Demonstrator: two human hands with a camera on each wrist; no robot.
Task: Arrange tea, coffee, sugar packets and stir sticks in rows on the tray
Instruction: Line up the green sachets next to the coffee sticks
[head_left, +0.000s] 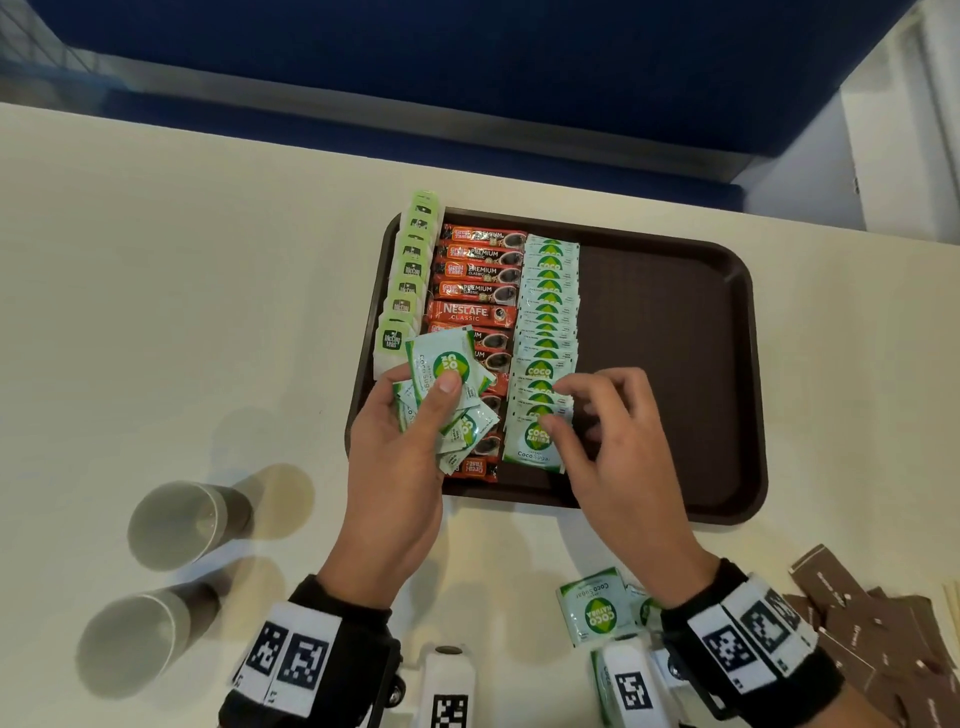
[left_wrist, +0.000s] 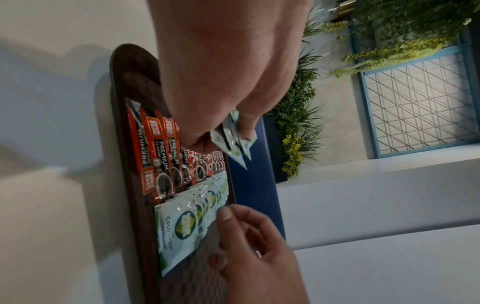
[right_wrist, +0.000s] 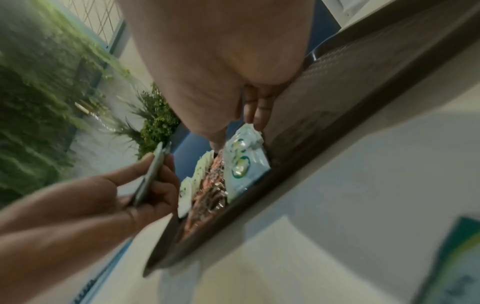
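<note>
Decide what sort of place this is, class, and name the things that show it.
Probably a cafe or office refreshment counter: a brown serving tray on a pale counter, paper cups beside it, and a plant wall behind a blue bench.

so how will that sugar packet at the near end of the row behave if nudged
The sugar packet looks glossy, so it probably slides easily on the tray. It looks thin and flat, so likely light and floppy. It overlaps its neighbours, so nudging may shift the row.

The left hand (head_left: 400, 441) hides the coffee row's (head_left: 480, 291) six-o'clock end; the right wrist view is blurred.
</note>
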